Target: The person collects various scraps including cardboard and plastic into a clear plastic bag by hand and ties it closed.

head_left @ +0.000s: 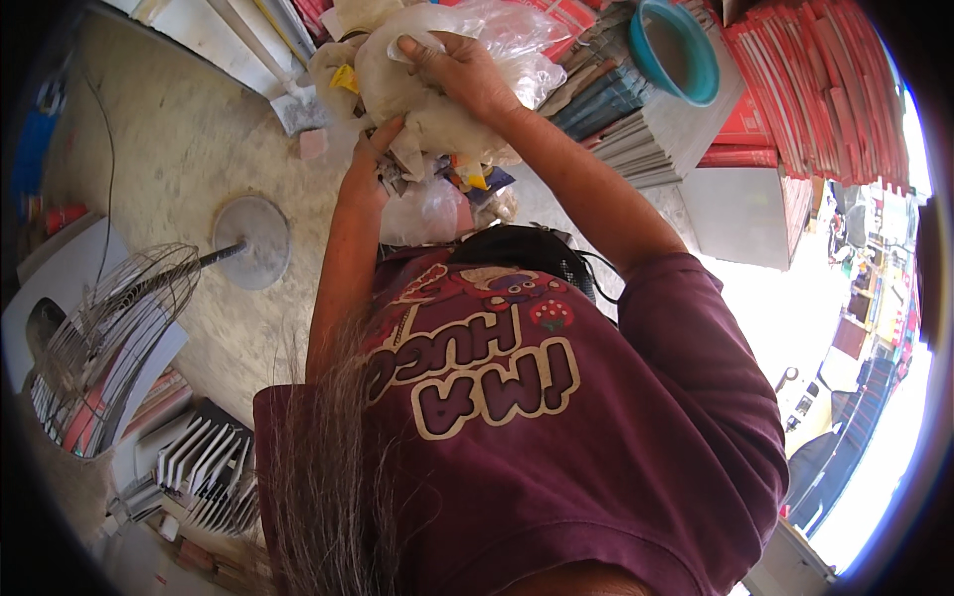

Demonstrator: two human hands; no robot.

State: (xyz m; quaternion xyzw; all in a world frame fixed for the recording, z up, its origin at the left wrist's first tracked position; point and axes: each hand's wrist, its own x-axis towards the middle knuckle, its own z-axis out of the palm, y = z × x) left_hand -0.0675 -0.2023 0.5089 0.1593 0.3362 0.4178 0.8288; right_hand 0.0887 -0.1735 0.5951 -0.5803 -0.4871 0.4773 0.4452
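A bulky bundle of clear and whitish plastic bags (397,79) is held up in front of me, at the top of the head view. My right hand (465,79) is closed on its upper right part, the thumb pressing into the film. Lower on the left, my left hand (370,164) grips the underside of the same bundle, its fingers partly hidden by plastic. A small yellow piece (345,78) shows at the bundle's left side. Just below hang or lie more crumpled plastic (422,214) and a yellow-orange wrapper (477,177); I cannot tell what supports them.
A teal basin (708,81) sits on stacked flat grey sheets (646,144) at the far right, beside tall red stacks (815,99). On the left stand a wire-caged fan (129,308) with its round base (250,253) and several upright panels (204,462). A long-handled dustpan (295,107) leans far left.
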